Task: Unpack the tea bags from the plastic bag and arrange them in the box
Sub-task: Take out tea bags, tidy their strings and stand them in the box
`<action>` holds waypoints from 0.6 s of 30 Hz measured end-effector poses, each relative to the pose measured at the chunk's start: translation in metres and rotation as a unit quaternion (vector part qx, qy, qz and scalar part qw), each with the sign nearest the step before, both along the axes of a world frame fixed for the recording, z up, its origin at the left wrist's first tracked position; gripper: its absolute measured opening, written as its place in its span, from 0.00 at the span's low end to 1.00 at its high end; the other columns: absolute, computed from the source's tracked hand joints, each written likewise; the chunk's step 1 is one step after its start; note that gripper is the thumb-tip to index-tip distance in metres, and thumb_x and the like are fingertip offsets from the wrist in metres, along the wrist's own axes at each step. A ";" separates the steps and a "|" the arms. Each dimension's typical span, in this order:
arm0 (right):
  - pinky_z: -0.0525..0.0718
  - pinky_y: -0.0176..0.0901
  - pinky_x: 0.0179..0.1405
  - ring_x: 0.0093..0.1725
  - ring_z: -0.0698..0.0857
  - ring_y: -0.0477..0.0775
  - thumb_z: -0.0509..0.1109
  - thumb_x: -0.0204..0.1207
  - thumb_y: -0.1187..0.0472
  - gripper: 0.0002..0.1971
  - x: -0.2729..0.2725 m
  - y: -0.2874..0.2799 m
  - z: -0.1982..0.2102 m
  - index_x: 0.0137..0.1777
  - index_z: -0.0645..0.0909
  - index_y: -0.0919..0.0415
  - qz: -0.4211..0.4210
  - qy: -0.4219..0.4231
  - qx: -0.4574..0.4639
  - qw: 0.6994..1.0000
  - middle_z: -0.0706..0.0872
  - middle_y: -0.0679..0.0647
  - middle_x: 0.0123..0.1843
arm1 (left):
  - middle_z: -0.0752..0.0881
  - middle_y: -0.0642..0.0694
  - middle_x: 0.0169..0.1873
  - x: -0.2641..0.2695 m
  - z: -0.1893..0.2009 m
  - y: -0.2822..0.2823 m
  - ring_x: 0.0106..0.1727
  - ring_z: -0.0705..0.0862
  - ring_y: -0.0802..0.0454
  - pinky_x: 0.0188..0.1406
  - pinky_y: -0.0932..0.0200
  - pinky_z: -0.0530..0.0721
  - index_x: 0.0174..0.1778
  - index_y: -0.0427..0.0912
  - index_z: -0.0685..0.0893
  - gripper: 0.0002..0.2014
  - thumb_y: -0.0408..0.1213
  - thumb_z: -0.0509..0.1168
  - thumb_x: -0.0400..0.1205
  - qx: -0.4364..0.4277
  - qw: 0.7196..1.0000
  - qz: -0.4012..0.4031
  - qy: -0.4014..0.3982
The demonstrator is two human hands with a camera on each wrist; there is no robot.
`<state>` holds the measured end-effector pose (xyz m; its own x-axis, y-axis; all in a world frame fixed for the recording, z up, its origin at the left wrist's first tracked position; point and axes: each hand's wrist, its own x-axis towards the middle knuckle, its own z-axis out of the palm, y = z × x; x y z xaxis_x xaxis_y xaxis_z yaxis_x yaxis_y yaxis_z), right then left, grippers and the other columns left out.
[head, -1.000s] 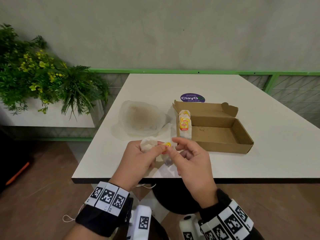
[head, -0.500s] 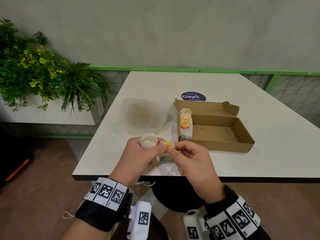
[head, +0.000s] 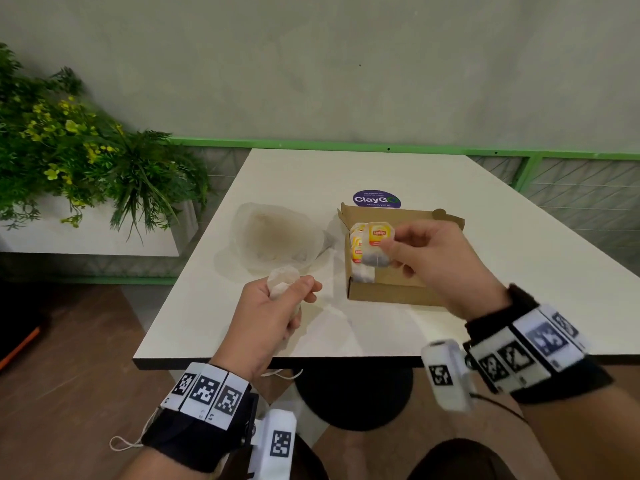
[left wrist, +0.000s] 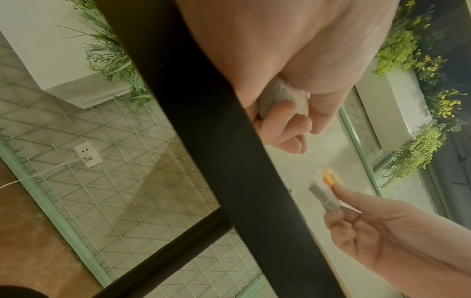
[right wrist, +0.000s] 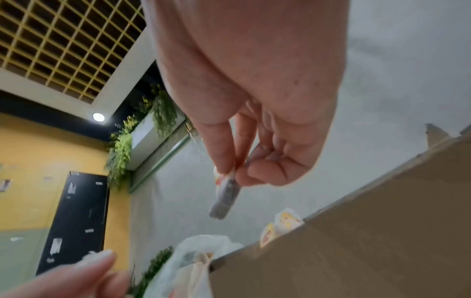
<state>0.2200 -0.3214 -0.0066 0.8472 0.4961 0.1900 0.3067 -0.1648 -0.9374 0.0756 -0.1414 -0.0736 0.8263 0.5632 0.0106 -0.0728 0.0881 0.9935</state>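
Right hand (head: 436, 258) pinches a light, soft tea bag (head: 377, 247) by its edge, above the box (head: 391, 292) at nine o'clock; left hand (head: 273, 313) grips another bag (head: 282, 282).

"ClayGo" on sticker (head: 376, 199), "Lipton" on tag (head: 379, 233)

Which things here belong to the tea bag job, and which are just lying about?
Job: tea bag in right hand; tea bags in left hand; plastic bag; box.
Lying about: round sticker; plants.

Open brown cardboard box (head: 398, 289) on white surface (head: 485, 271), crumpled clear plastic bag (head: 273, 237) to its left; yellow-tagged tea bags (head: 358, 251) at box's left end; round purple sticker (head: 376, 199) behind box
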 end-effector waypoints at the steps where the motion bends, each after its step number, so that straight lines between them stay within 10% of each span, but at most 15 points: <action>1: 0.77 0.35 0.28 0.28 0.80 0.43 0.77 0.78 0.62 0.02 0.007 0.002 0.002 0.45 0.89 0.60 -0.004 -0.002 -0.042 0.999 0.87 0.48 0.30 | 0.85 0.49 0.30 0.000 0.000 0.000 0.23 0.69 0.53 0.18 0.65 0.65 0.41 0.39 0.93 0.11 0.38 0.69 0.86 0.003 1.000 0.000 0.001; 10: 0.77 0.34 0.32 0.32 0.80 0.44 0.84 0.70 0.59 0.07 0.031 0.030 -0.006 0.43 0.90 0.59 0.042 0.011 -0.320 0.947 0.85 0.48 0.33 | 0.84 0.49 0.28 -0.001 -0.002 0.000 0.26 0.71 0.50 0.19 0.63 0.65 0.39 0.40 0.93 0.12 0.38 0.69 0.86 0.025 1.000 0.004 -0.001; 18: 0.92 0.54 0.49 0.41 0.92 0.58 0.80 0.71 0.65 0.09 0.032 0.027 -0.006 0.48 0.83 0.58 -0.002 -0.011 -0.290 0.957 0.92 0.59 0.41 | 0.81 0.47 0.25 0.000 -0.005 0.002 0.27 0.71 0.50 0.19 0.62 0.65 0.37 0.42 0.92 0.13 0.41 0.69 0.86 0.036 0.999 -0.006 0.004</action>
<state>0.2518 -0.2947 -0.0127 0.8481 0.5204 -0.0995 0.3230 -0.6567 -0.6815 0.0754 -0.1396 -0.0782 0.8329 0.5517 0.0441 -0.0638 0.0166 0.9978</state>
